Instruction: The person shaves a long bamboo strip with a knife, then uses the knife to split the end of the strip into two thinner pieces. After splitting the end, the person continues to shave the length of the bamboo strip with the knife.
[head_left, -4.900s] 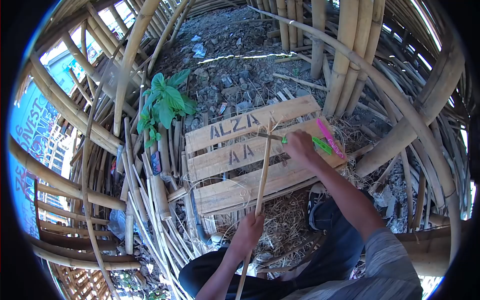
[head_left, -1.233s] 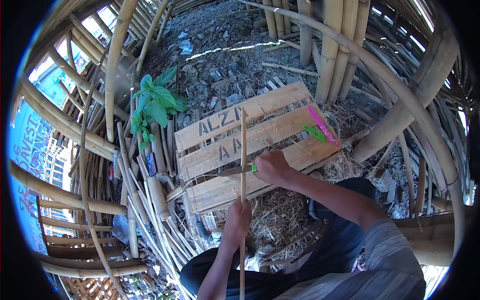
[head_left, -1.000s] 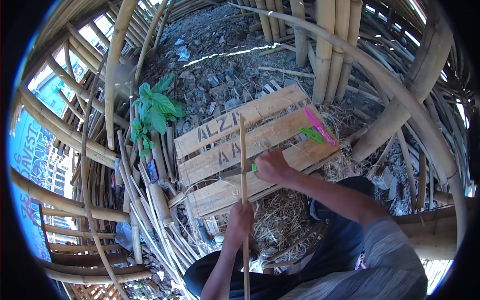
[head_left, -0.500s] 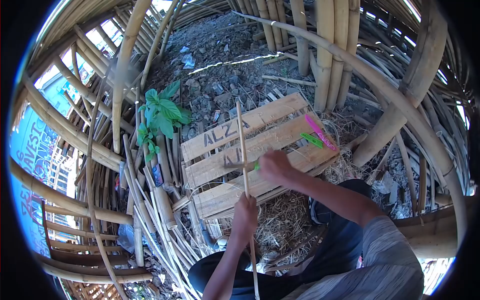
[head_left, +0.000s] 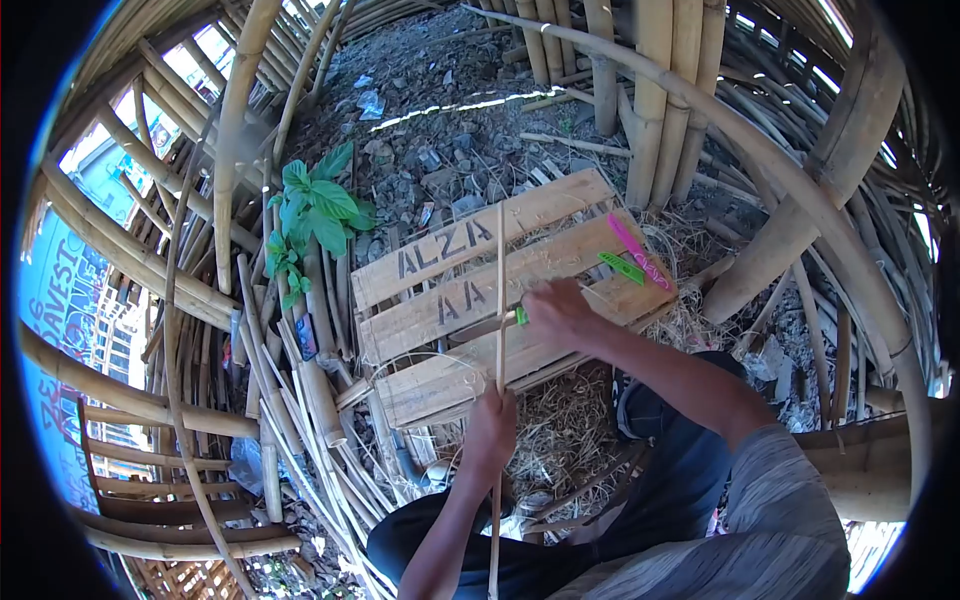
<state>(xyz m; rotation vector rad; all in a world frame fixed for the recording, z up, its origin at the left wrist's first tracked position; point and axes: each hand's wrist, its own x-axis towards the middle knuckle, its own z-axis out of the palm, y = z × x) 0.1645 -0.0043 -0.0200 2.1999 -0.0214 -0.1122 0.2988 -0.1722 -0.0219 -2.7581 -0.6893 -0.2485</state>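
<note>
My left hand [head_left: 490, 430] is wrapped round a long thin bamboo strip [head_left: 501, 270], which runs upward over a slatted wooden crate [head_left: 400, 340] and down past my legs. My right hand [head_left: 560, 315] is closed on a knife with a green handle [head_left: 521, 316], close beside the strip above the left hand. The knife's blade is hard to make out against the slats. Black letters mark the crate's boards. Near its right end lie a pink strip-like piece [head_left: 627, 236] and a green one [head_left: 622, 267].
Cut bamboo strips [head_left: 335, 480] lie in a bundle to the left, near a leafy green plant [head_left: 325, 210]. Thick bamboo poles [head_left: 655, 110] stand behind the crate. A curved pole [head_left: 780, 180] crosses on the right. Straw-like shavings [head_left: 565, 430] cover the ground by my feet.
The bamboo strip has swung from a leftward lean to nearly upright. My right hand has shifted slightly up and right with the knife. The whole view has moved a little.
</note>
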